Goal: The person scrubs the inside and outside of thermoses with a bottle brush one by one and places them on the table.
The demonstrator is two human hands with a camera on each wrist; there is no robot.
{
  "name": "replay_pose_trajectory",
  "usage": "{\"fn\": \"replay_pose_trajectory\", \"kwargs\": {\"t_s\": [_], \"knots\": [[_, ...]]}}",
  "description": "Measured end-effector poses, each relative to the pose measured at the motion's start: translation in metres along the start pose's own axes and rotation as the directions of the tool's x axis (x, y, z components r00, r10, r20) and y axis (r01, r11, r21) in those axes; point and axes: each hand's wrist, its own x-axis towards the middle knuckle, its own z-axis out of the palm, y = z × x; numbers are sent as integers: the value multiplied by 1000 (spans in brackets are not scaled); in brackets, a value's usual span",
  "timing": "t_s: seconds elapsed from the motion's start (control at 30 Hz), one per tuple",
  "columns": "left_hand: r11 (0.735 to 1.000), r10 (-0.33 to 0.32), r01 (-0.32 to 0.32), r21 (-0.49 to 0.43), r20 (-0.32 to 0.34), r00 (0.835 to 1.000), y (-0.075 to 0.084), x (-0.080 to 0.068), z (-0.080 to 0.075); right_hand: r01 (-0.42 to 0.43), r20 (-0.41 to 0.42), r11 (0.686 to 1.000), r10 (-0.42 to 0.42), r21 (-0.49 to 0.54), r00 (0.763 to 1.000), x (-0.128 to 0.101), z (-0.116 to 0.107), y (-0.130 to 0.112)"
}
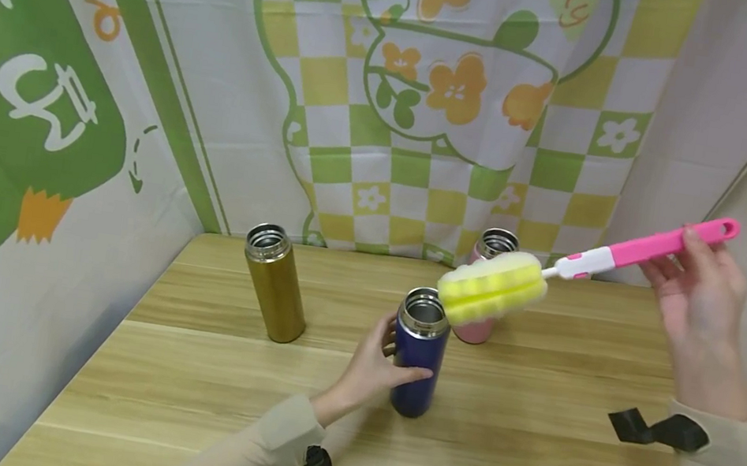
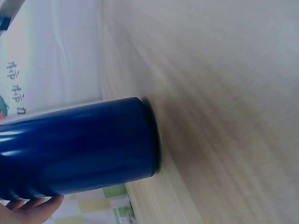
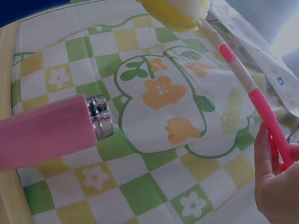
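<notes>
A left hand (image 1: 375,362) wraps the open blue flask (image 1: 418,355) upright mid-table, while the right hand (image 1: 699,288) pinches a sponge brush (image 1: 493,288) beside its mouth. Centring the sponge over the rim, flask held steady, should ease entry.

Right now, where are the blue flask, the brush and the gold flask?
blue flask (image 1: 416,370): head view, bare side of its body below the left hand.
brush (image 1: 493,289): head view, middle of its yellow sponge head.
gold flask (image 1: 277,291): head view, middle of its body.
</notes>
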Motion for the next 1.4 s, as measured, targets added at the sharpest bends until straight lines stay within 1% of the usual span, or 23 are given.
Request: {"fn": "replay_pose_trajectory", "kwargs": {"t_s": [0.17, 0.27, 0.37, 0.53, 0.6, 0.73, 0.83, 0.93, 1.03, 1.13, 1.17, 1.27, 1.33, 1.4], "knots": [[1000, 5, -5, 14, 19, 1000, 1, -7, 0, 11, 47, 999, -9, -45, 999, 4, 16, 0], [1000, 7, -8, 26, 26, 1000, 2, -10, 0, 12, 58, 997, -7, -74, 998, 7, 27, 0], [999, 7, -8, 33, 38, 999, -2, -10, 0, 12, 75, 994, -4, -105, 997, 10, 39, 1], [999, -5, 2, 42, 62, 998, -4, -11, -1, 15, 147, 988, 8, -154, 989, 13, 59, 6], [999, -3, 0, 47, 69, 998, -2, -12, -2, 15, 173, 985, 16, -175, 985, 15, 68, 7], [999, -11, 8, 37, 73, 997, -17, -10, 0, 13, 219, 973, 39, -232, 975, 18, 86, 10], [999, -7, 4, 41, 74, 997, -30, -7, 0, 17, 252, 956, 59, -292, 966, 19, 99, 13], [999, 6, -10, 47, 73, 997, -35, -7, 0, 49, 285, 933, 59, -357, 957, 19, 112, 17], [999, -3, -1, 40, 76, 997, -36, -7, 1, 95, 324, 897, 55, -431, 945, 17, 123, 20], [999, -21, 17, 46, 83, 996, -34, -7, 1, 133, 368, 855, 72, -501, 927, 13, 135, 23], [999, -30, 26, 47, 86, 996, -32, -7, 1, 152, 386, 835, 78, -529, 919, 12, 139, 24], [998, -30, 25, 56, 93, 995, -20, -9, -1, 200, 440, 774, 111, -601, 891, 9, 150, 30], [999, -22, 18, 49, 93, 995, -13, -10, -2, 238, 482, 735, 136, -634, 866, 8, 155, 34], [998, -4, -1, 55, 92, 996, -10, -11, -2, 274, 524, 707, 160, -652, 836, 7, 159, 38]]}}
